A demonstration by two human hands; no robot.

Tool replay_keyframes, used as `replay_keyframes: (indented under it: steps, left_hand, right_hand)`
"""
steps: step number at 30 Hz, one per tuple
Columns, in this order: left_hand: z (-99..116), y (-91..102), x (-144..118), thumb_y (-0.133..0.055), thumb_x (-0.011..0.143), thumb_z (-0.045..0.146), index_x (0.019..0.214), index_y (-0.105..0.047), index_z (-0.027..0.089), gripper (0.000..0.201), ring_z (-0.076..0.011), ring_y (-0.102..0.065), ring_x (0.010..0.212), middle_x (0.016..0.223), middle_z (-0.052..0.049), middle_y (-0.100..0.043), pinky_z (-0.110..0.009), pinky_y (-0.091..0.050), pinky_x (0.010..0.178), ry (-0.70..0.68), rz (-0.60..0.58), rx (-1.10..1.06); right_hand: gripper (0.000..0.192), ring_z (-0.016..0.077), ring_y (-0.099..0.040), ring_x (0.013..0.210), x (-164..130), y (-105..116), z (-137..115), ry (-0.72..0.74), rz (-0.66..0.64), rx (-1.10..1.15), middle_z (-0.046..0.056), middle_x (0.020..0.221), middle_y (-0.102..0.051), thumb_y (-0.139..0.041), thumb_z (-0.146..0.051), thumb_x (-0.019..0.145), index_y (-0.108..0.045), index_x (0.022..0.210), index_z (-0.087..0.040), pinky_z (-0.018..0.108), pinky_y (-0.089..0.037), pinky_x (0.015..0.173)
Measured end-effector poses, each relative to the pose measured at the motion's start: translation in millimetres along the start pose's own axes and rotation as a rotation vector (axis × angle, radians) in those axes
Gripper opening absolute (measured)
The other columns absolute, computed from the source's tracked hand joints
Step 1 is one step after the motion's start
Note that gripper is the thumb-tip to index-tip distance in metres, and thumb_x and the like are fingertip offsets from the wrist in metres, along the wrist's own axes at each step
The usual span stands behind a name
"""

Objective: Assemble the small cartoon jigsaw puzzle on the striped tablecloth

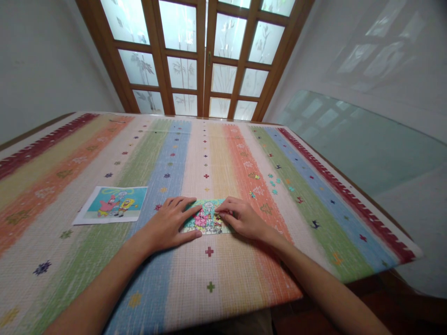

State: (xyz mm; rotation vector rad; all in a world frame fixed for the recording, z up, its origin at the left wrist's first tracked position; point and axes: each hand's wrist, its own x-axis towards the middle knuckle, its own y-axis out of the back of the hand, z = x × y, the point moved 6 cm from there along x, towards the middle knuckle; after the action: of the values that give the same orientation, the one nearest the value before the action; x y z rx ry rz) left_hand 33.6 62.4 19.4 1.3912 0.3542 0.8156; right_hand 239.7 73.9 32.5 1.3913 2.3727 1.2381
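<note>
A small jigsaw puzzle [208,224] with pink, teal and yellow cartoon figures lies on the striped tablecloth in front of me. My left hand [171,222] rests open along its left side, with fingers spread over the upper left edge and the thumb at the lower edge. On the right side of the puzzle, my right hand [240,217] is closed in a pinch, fingertips low over the puzzle surface. They grip a small puzzle piece, mostly hidden by the fingers. Several loose teal puzzle pieces [274,191] lie on the cloth beyond my right hand.
A printed reference picture [117,204] of the cartoon figures lies left of my left hand. The patterned tablecloth [237,279] covers the table, whose near edge is just before me. Wooden doors with frosted panes [223,77] stand behind it, with walls on both sides.
</note>
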Motion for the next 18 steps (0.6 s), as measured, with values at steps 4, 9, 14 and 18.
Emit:
replay_keyframes:
  steps: [4,9,14,18]
  left_hand:
    - [-1,-1.1,0,-0.056,0.096,0.062,0.14,-0.056,0.025,0.058,-0.0342,-0.053,0.123,0.141,-0.013,-0.056,-0.052,-0.042,0.104,0.003,0.001,0.006]
    - [0,0.1,0,-0.054,0.096,0.063,0.14,-0.055,0.025,0.058,-0.0334,-0.053,0.122,0.14,-0.013,-0.057,-0.051,-0.043,0.103,0.004,0.004,0.015]
    - [1,2.2,1,-0.054,0.097,0.062,0.14,-0.056,0.025,0.056,-0.0331,-0.054,0.121,0.14,-0.013,-0.057,-0.052,-0.043,0.103,0.002,0.009,0.013]
    - [1,0.9,1,-0.054,0.097,0.063,0.14,-0.056,0.025,0.058,-0.034,-0.053,0.122,0.141,-0.014,-0.057,-0.053,-0.043,0.103,0.002,0.002,0.005]
  right_hand:
    - [0.019,0.0191,-0.064,0.089,-1,-6,-2,0.056,0.061,-0.038,0.009,0.097,-0.07,-0.057,-0.015,0.097,-0.073,0.106,-0.018,0.034,-0.053,0.08]
    - [0.021,0.0222,-0.062,0.099,-1,-12,-3,0.115,0.078,-0.083,0.01,0.102,-0.07,-0.055,-0.016,0.099,-0.073,0.108,-0.02,0.039,-0.053,0.088]
    - [0.018,0.0238,-0.06,0.099,0,-11,-4,0.147,0.095,-0.134,0.01,0.102,-0.074,-0.058,-0.018,0.098,-0.075,0.102,-0.02,0.042,-0.051,0.089]
    - [0.016,0.0236,-0.06,0.095,0,-7,-7,0.151,0.108,-0.15,0.009,0.098,-0.075,-0.061,-0.018,0.096,-0.077,0.095,-0.02,0.041,-0.051,0.088]
